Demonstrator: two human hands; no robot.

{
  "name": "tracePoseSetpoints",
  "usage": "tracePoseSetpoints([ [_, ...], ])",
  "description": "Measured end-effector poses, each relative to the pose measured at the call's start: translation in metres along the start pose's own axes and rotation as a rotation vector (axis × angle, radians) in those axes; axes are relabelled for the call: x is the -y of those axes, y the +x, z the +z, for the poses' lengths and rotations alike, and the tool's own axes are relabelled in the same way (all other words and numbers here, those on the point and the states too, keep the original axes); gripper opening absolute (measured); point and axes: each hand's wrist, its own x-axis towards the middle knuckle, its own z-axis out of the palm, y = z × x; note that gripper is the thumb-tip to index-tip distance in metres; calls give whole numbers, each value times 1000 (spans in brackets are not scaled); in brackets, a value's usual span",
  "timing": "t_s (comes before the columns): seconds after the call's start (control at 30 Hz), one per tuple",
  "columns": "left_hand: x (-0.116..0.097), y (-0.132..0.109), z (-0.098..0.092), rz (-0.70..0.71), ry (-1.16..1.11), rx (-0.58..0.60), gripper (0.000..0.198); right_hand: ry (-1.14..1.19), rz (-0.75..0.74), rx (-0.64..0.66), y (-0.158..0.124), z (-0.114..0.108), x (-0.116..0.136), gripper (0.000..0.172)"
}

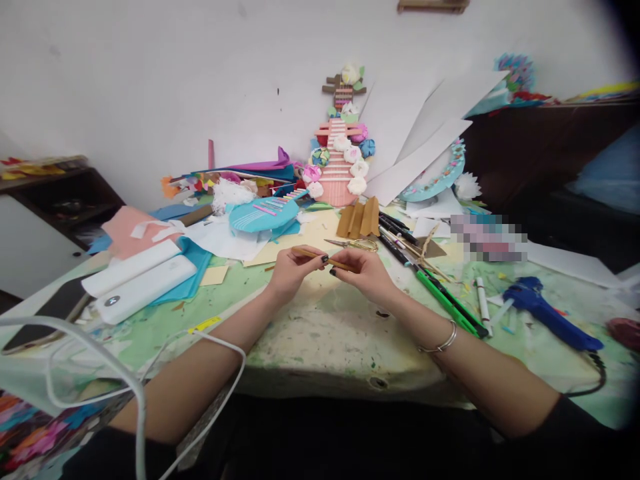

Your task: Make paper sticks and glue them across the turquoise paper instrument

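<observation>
Both of my hands meet above the front middle of the table, pinching a thin brown strip (306,252) between fingers and thumbs. My left hand (293,275) grips its left part, and my right hand (367,275) has its right part. Whether the strip is rolled paper or a stick I cannot tell. Just behind the fingers lie gold-handled scissors (364,245), apart from the hands. Folded brown paper (359,219) sits beyond them. Farther back stands a pink paper instrument (339,175) with white strings and paper flowers. A blue paper instrument (264,215) lies to its left.
Black pens (394,247), a green cutter (447,303), a white marker (483,298) and a blue glue gun (550,313) lie to the right. At left are a white power bank (145,288), a phone (47,313) and a white cable (137,393) looping near my left forearm.
</observation>
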Motion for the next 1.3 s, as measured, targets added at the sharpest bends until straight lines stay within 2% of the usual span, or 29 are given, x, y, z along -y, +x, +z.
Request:
tracePoseSetpoints([
  [0.2, -6, 0, -1, 12, -101, 26, 16, -168, -113, -77, -4, -2, 4, 19],
  [0.37, -15, -1, 0, -3, -178, 14, 14, -446, -314, -178, -7, -4, 14, 16],
  [0.53, -21, -1, 0, -19, -195, 12, 15, -600, -420, -180, -8, -7, 18, 18],
  [0.7, -22, 0, -2, -52, -196, 11, 16, -627, -431, -131, -7, -12, 15, 21],
  [1.0, -25, 2, -8, -68, -183, 37, 16, -545, -360, 53, -8, -18, 26, 31],
  [1.2, -24, 2, -9, -65, -220, 25, 14, -576, -371, 34, -12, -18, 27, 42],
  [1.3, -24, 2, -10, -73, -234, 12, 13, -604, -343, -20, -11, -17, 25, 31],
])
